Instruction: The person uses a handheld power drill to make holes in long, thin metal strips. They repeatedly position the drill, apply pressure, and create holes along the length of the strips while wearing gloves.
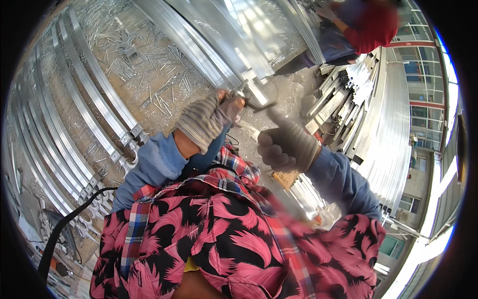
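Observation:
My left hand (pixel 206 119), in a striped knit glove with bare fingertips, is closed around a small metal fitting (pixel 241 93) at the near end of a long silver metal bar (pixel 204 50). A dark bent rod (pixel 263 106) juts out to the right from beside those fingertips. My right hand (pixel 289 146), in a grey glove, is just below and right of the rod. Its fingers are curled into a fist and the thumb points up towards the rod's end, apart from it as far as I can tell. Motion smears that thumb, and the palm is hidden.
Long silver bars with end fittings (pixel 94 72) lie in rows at left. Metal offcuts (pixel 162 102) litter the floor. Stacked metal profiles (pixel 348 89) stand at right. A person in red (pixel 371 30) works at the far right. A black cable (pixel 62 224) runs at lower left.

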Demonstrator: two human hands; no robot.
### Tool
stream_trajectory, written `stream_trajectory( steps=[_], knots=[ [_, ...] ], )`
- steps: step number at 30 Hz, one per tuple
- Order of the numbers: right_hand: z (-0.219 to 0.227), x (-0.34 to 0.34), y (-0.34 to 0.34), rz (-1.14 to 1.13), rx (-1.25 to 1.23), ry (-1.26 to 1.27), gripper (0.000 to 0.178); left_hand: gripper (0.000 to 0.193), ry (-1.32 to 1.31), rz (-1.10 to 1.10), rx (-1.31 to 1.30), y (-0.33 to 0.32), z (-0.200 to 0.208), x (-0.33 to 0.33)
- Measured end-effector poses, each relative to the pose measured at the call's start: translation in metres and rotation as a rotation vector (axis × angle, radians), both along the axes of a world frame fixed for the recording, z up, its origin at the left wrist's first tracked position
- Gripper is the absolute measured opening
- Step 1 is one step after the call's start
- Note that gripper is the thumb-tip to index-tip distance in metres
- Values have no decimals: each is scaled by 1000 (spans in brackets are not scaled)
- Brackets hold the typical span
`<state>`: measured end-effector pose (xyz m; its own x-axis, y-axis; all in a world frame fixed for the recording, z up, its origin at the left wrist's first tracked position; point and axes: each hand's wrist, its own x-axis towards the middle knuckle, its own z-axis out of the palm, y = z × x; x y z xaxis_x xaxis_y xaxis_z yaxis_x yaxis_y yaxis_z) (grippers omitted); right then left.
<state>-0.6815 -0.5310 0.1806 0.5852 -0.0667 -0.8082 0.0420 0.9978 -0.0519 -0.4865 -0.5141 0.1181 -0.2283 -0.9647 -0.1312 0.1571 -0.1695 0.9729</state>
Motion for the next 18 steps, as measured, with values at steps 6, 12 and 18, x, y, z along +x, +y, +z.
stream_trajectory(
  steps=[6, 12, 18],
  knots=[
    [-26, 12, -16, -55, 35, -198, 47, 42, -612, -78, -260, -5, 4, -3],
    [-49, 7, -19, -60, 157, -438, 29, 44, -500, -47, -195, 10, -12, -6],
    [-26, 18, -33, 211, 12, -201, 35, 35, -319, -86, -328, 12, -21, 4]
  ],
)
